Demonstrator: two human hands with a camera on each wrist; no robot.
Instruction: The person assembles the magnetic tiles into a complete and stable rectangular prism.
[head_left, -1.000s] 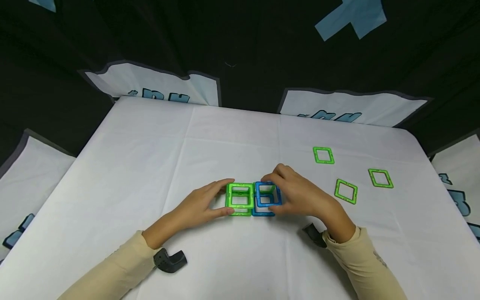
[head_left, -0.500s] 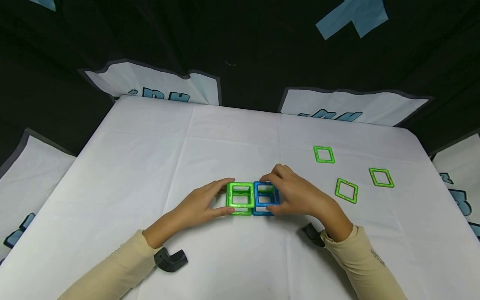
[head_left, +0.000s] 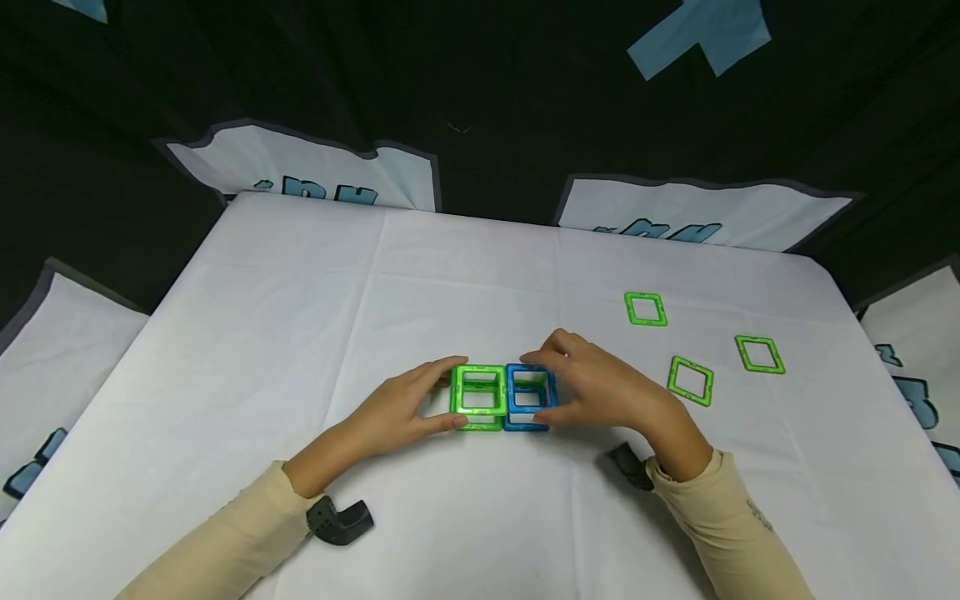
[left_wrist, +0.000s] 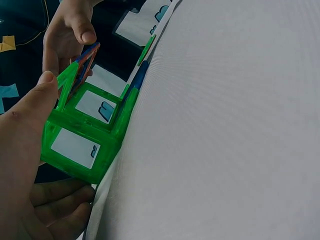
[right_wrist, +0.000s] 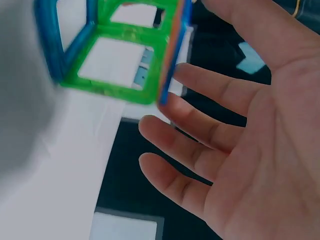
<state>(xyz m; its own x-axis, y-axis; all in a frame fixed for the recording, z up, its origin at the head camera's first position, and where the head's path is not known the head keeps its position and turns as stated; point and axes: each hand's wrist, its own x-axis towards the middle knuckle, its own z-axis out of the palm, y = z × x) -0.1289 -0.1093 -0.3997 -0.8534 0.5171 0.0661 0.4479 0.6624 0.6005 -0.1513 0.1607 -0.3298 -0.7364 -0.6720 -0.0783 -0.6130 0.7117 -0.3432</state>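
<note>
Two box-like frames built of square magnetic tiles stand side by side at the middle of the table in the head view. On the left is the green magnetic tile cube [head_left: 480, 412], its far and near edges held between the thumb and fingers of my left hand [head_left: 390, 412]. A blue magnetic tile [head_left: 511, 388] lies over the top of the right-hand box, level with the green top. My right hand [head_left: 606, 388] pinches this tile, with thumb at the near side and index finger at the far side. The left wrist view shows green walls [left_wrist: 82, 175] between the left thumb and fingers.
Three loose green tiles lie flat at the right: a far one [head_left: 647, 323], a near one [head_left: 691, 397] and a rightmost one [head_left: 765, 369]. A white cloth [head_left: 262, 275] covers the table. Dark curtain [head_left: 495, 100] hangs behind its far edge.
The blue top tile has shifted slightly left and settled against the green top, with my right hand moving along. My left hand has stayed in place.
</note>
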